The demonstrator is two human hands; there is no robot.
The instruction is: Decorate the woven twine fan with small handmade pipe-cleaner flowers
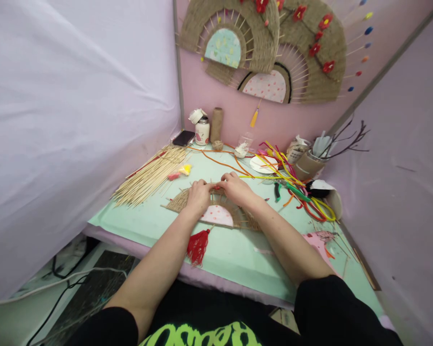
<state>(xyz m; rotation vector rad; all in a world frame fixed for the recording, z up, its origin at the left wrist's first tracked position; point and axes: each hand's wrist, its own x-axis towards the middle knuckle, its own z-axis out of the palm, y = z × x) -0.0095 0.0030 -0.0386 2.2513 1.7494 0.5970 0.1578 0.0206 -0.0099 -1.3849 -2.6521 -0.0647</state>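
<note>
Brn twine fan (219,199), dotted ctr (218,216), on tbl (144,226).

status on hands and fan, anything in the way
Left hand and right hand at curved far edge of fan. Fan on table, red tassel on near side. Hands hide part of that edge.

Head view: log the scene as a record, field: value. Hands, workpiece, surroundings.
left hand: on the twine fan's upper edge, fingers bent; grip unclear
right hand: same edge, beside the left; grip unclear
workpiece: twine fan with spotted half-round panel, flat on table
near side of fan: red tassel
left on table: pile of thin sticks
back left: phone, brown roll
right on table: tangle of coloured strands
wall: larger twine fans
</note>
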